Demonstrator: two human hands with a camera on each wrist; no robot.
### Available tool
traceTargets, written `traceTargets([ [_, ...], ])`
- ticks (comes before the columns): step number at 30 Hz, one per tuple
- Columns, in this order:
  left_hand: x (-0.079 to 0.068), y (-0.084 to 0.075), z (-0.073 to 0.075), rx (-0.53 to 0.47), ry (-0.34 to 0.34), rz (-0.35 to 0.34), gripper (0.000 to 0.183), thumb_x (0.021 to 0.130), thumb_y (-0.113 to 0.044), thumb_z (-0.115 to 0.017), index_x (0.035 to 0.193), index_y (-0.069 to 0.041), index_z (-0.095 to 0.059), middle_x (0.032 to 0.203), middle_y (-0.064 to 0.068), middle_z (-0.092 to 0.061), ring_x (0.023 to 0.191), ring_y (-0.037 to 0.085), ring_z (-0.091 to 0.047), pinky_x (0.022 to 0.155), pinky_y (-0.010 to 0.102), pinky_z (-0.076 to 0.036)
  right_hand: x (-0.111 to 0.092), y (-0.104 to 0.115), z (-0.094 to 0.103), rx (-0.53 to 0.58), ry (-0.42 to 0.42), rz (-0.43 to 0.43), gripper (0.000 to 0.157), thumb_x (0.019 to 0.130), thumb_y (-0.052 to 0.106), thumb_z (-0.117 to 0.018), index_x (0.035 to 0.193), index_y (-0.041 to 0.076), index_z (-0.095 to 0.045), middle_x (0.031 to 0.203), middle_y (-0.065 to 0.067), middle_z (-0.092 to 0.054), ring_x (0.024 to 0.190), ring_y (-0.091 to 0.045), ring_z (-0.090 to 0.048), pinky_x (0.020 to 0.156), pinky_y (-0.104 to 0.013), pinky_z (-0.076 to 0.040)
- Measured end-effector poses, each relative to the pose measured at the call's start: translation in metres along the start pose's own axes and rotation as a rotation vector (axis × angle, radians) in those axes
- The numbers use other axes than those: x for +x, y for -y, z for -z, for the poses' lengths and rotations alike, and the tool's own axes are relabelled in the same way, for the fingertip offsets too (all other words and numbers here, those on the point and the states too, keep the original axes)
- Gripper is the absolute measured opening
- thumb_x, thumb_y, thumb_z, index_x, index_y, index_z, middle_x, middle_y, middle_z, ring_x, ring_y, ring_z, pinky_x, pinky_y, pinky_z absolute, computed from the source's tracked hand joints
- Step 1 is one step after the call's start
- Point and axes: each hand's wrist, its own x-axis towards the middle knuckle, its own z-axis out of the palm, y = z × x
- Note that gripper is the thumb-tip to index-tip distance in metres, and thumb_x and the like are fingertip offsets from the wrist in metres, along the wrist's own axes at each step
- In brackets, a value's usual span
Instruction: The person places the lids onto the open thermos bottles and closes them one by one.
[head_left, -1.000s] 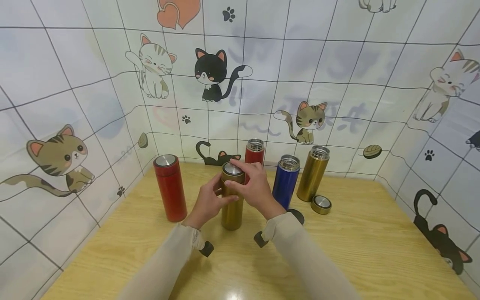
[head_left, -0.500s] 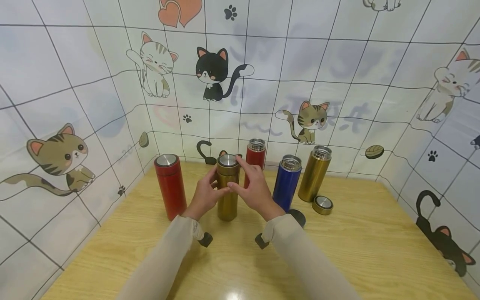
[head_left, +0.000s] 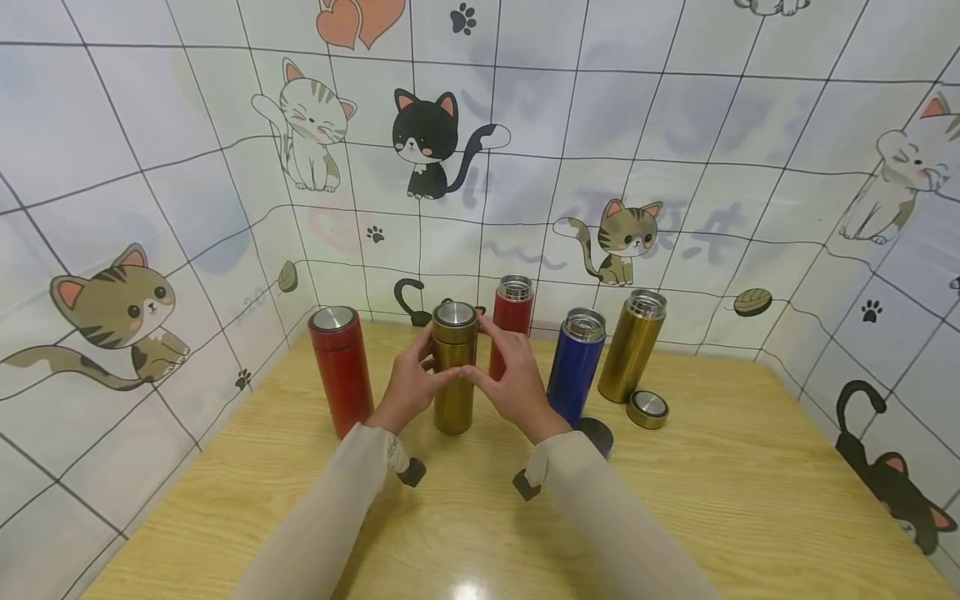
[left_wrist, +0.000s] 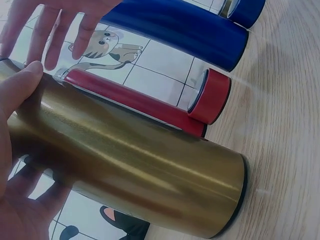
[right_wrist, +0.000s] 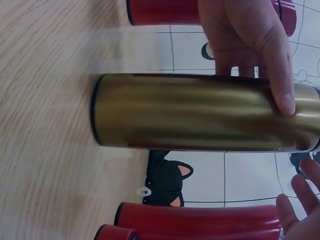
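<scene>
A gold thermos (head_left: 453, 408) stands in front of me, its steel-topped lid (head_left: 455, 314) on. My left hand (head_left: 408, 383) grips its upper body from the left; in the right wrist view the left thumb (right_wrist: 286, 102) lies across the front. My right hand (head_left: 513, 379) is beside the thermos on the right. Its fingers are spread and apart from the metal, as the left wrist view shows too. Behind that hand is a red thermos (head_left: 513, 312) without a lid. A red lid (left_wrist: 212, 97), hidden in the head view, sits near its base.
A lidded red thermos (head_left: 343, 379) stands on the left. On the right are an open blue thermos (head_left: 573, 367) and an open gold thermos (head_left: 633, 346), with a gold lid (head_left: 648, 409) and a dark lid (head_left: 596, 436) partly behind my sleeve. Patterned walls enclose the table (head_left: 735, 483).
My right hand has come off the lid of the gold thermos and its fingers have spread. My left hand has moved the thermos slightly left and away from me.
</scene>
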Motion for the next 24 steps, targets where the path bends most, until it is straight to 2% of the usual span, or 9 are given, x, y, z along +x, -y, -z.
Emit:
traceTargets([
  [6, 0.003, 0.005, 0.0, -0.012, -0.007, -0.036, 0.092, 0.08, -0.019, -0.081, 0.154, -0.019, -0.028, 0.146, 0.009, -0.046, 0.129, 0.031, -0.048, 0.1, 0.05, -0.044, -0.004, -0.008, -0.004, -0.013, 0.014, -0.029, 0.068, 0.088, 0.03, -0.073, 0.148, 0.017, -0.043, 0.142, 0.0, -0.051, 0.127, -0.02, -0.04, 0.102, -0.05, -0.042],
  [10, 0.004, 0.008, 0.0, -0.013, -0.009, -0.032, 0.093, 0.079, -0.021, -0.082, 0.154, -0.02, -0.028, 0.145, 0.009, -0.046, 0.129, 0.031, -0.048, 0.1, 0.05, -0.044, -0.007, -0.014, -0.007, -0.019, 0.03, -0.068, 0.064, 0.088, 0.029, -0.074, 0.144, 0.015, -0.047, 0.138, -0.002, -0.054, 0.126, -0.02, -0.041, 0.102, -0.05, -0.042],
  [16, 0.007, 0.011, -0.001, -0.011, -0.023, -0.017, 0.093, 0.078, -0.025, -0.083, 0.154, -0.021, -0.028, 0.144, 0.007, -0.047, 0.128, 0.03, -0.048, 0.102, 0.051, -0.042, -0.01, -0.022, -0.012, -0.03, 0.047, -0.075, 0.063, 0.087, 0.029, -0.075, 0.142, 0.013, -0.05, 0.137, -0.002, -0.055, 0.125, -0.022, -0.042, 0.102, -0.05, -0.041],
  [24, 0.011, 0.014, -0.002, -0.017, -0.037, -0.009, 0.094, 0.079, -0.023, -0.083, 0.154, -0.021, -0.027, 0.147, 0.006, -0.044, 0.13, 0.029, -0.046, 0.104, 0.05, -0.04, -0.013, -0.033, -0.016, -0.04, 0.085, -0.183, 0.064, 0.087, 0.031, -0.075, 0.143, 0.019, -0.048, 0.14, 0.0, -0.052, 0.127, -0.02, -0.039, 0.104, -0.049, -0.041],
])
